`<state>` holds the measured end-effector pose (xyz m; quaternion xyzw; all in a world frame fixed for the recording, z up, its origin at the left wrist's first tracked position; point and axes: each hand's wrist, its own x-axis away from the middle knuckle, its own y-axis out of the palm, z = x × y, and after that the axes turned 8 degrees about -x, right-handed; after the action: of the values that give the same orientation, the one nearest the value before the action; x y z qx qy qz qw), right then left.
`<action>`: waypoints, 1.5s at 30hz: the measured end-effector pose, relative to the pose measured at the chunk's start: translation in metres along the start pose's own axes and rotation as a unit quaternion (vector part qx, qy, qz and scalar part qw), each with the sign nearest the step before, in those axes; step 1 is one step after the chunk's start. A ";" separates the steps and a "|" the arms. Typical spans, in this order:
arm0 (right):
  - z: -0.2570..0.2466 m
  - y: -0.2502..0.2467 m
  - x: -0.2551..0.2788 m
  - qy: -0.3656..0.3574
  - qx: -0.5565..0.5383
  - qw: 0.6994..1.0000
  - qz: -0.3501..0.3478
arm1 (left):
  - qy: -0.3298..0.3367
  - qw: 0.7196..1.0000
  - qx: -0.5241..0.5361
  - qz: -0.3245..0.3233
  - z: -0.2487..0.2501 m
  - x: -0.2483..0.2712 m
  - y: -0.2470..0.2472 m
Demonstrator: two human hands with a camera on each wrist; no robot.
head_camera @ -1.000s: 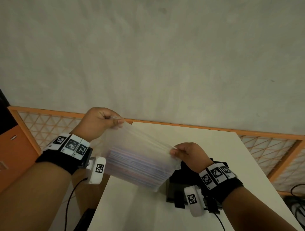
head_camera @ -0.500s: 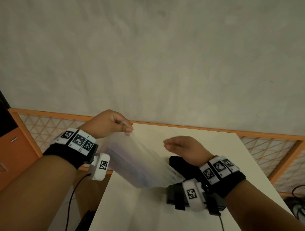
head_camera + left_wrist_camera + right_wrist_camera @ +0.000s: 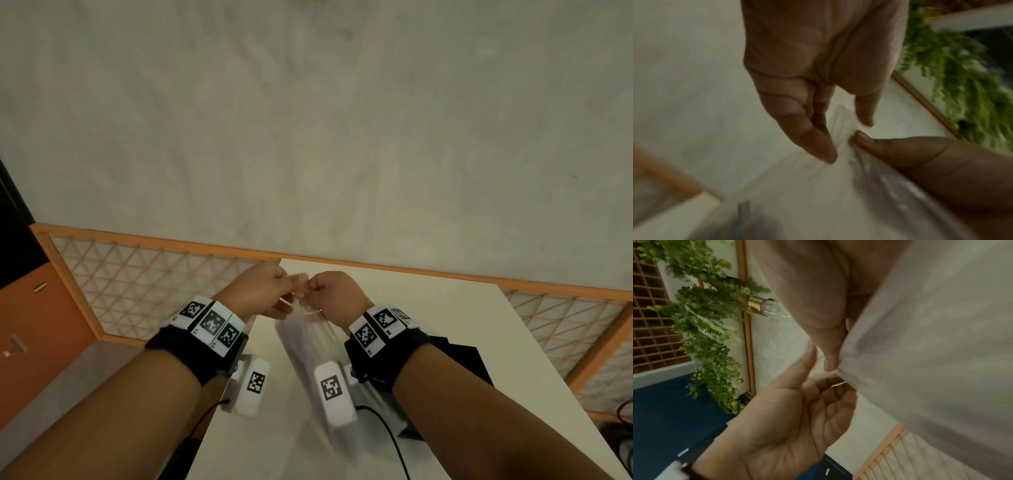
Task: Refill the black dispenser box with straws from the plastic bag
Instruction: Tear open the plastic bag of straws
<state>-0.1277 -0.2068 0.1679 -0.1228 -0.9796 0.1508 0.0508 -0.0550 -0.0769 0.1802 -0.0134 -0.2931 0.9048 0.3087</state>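
Observation:
A clear plastic bag [image 3: 303, 346] full of pale straws hangs upright over the white table [image 3: 445, 308]. Both hands meet at its top edge. My left hand [image 3: 295, 285] pinches that edge between thumb and fingers, and my right hand [image 3: 312, 287] pinches it right beside. In the left wrist view the left hand [image 3: 846, 134] holds the crumpled edge of the bag [image 3: 879, 186], blurred. In the right wrist view the right hand [image 3: 831, 365] grips the bag [image 3: 920, 353], which fills the right side. The black dispenser box [image 3: 462, 359] sits behind my right wrist, mostly hidden.
An orange-framed lattice railing [image 3: 154, 274] runs behind the table and down its right side. An orange cabinet [image 3: 30, 325] stands at the far left. A black cable [image 3: 390, 431] trails from the right wrist across the table. The table's left edge lies under my left wrist.
The right hand let go of the bag's right corner, then came over to pinch the top edge beside the left hand. The bag swung from stretched sideways to hanging straight down.

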 end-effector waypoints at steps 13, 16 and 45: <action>0.013 -0.009 0.011 0.114 -0.273 0.954 0.050 | -0.066 0.924 0.374 -0.048 -0.003 -0.004 0.014; 0.013 -0.016 0.013 0.129 -0.234 0.963 0.017 | -0.096 0.888 0.449 -0.019 0.004 -0.011 0.008; 0.036 -0.056 0.009 0.007 0.340 0.939 -0.043 | 0.090 0.896 -0.430 -0.063 0.015 -0.012 -0.009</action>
<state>-0.1536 -0.2665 0.1513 -0.0566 -0.8738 0.4719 0.1027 -0.0436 -0.0858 0.1953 -0.2075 -0.6245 0.6645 0.3542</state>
